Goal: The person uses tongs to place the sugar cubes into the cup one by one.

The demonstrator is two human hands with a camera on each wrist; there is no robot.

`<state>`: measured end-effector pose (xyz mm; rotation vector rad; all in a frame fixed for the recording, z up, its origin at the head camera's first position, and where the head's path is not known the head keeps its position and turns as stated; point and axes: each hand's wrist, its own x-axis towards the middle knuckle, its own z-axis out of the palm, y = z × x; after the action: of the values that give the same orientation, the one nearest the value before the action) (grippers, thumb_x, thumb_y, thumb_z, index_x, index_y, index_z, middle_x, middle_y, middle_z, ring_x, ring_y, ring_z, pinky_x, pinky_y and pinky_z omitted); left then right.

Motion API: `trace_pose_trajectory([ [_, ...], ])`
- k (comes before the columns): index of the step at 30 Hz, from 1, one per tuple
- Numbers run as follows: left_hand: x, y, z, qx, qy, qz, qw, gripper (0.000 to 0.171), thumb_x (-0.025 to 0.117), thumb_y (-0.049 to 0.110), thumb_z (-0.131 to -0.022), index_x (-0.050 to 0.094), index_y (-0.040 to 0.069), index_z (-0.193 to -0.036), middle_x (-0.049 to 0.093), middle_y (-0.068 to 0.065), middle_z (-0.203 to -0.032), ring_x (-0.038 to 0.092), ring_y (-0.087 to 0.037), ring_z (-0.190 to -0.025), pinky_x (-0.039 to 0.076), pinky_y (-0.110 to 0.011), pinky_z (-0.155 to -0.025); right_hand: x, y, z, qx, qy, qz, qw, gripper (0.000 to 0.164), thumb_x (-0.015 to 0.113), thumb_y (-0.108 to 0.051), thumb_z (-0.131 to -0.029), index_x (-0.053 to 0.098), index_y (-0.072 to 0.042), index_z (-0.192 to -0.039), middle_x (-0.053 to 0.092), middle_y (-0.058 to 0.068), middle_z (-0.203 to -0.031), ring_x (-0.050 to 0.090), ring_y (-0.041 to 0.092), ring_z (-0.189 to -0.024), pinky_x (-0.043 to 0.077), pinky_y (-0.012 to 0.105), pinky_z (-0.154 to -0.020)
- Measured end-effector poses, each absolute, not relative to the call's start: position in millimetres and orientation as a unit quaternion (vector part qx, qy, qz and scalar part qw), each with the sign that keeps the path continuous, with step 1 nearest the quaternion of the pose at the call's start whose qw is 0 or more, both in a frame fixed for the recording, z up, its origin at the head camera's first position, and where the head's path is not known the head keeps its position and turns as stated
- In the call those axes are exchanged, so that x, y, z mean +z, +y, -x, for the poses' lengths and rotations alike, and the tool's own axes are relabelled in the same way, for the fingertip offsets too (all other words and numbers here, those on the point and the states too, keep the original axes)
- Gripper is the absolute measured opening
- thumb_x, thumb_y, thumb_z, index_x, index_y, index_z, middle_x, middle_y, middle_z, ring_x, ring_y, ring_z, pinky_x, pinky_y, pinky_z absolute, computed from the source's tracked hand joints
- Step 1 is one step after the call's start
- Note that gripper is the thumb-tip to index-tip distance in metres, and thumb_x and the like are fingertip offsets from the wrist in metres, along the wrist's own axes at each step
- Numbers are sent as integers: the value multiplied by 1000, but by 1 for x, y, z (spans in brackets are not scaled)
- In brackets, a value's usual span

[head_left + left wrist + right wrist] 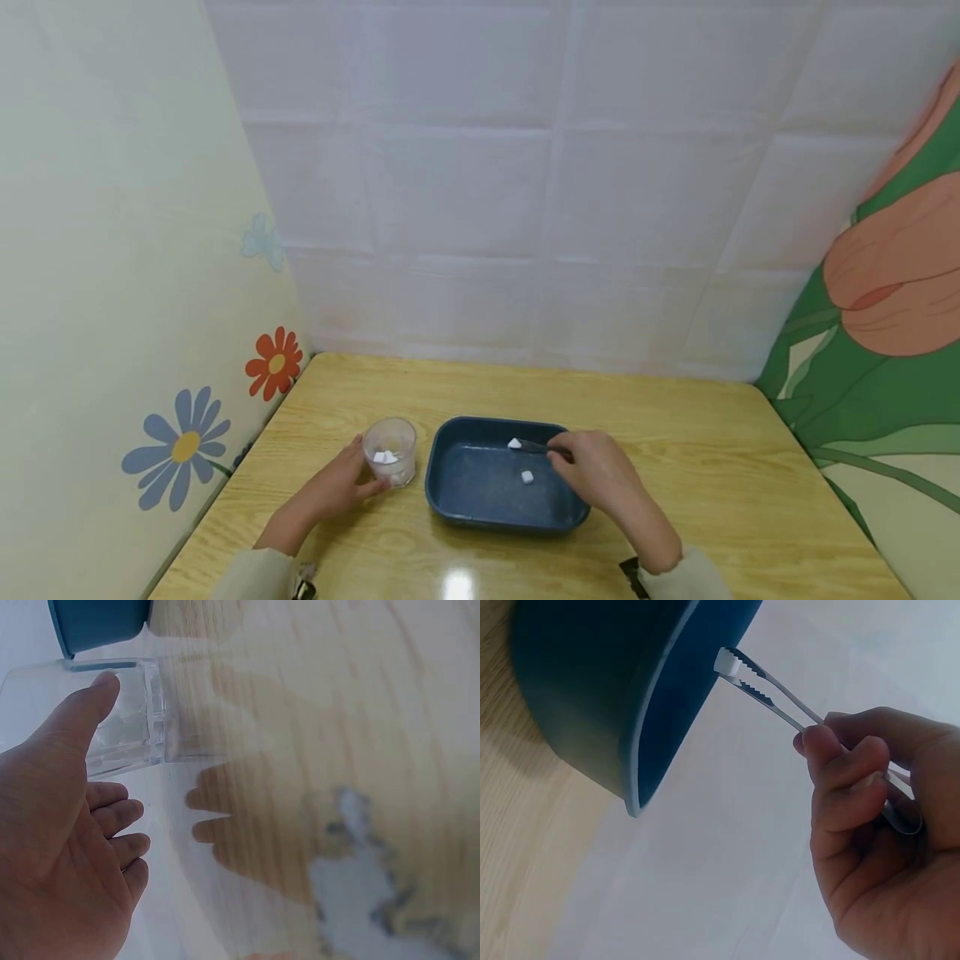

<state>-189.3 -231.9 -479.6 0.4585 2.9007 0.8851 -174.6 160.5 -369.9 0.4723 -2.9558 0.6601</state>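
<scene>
In the head view my left hand [336, 485] holds a clear glass [401, 442] standing on the table, with several white cubes [386, 457] inside. The left wrist view shows the thumb [79, 709] lying along its side; part of the grip is hidden behind the glass. My right hand [603, 477] pinches small metal tongs [784, 696] with toothed tips. Between those tips is a white cube [727, 661], over the blue dish [480, 492]. A second white cube [527, 477] lies on the dish floor.
The wood-grain table [660, 433] reaches back to a white sheet [465, 183]. A flowered panel [150, 292] stands along the left edge, and a painted panel [900, 333] rises on the right. The glass stands just left of the dish.
</scene>
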Motion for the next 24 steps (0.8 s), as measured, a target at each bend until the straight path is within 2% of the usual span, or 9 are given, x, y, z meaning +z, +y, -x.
trace_pose_trajectory([
  [14,-481,-234,188,290,945,-143,41,83,66,48,-82,31,6,-145,31,-18,-149,19,-42,-138,16,-55,-112,-365,145,174,214,-960,-177,45,13,68,-20,-84,74,-15,-95,71,-4,-85,62,6,-69,50,25,-58],
  [24,-480,-233,188,292,945,-137,42,82,67,47,-82,33,6,-144,32,-17,-148,19,-41,-139,17,-54,-112,-360,131,175,226,-951,-205,51,16,64,-23,-87,73,-15,-99,71,-3,-87,61,2,-68,47,19,-56],
])
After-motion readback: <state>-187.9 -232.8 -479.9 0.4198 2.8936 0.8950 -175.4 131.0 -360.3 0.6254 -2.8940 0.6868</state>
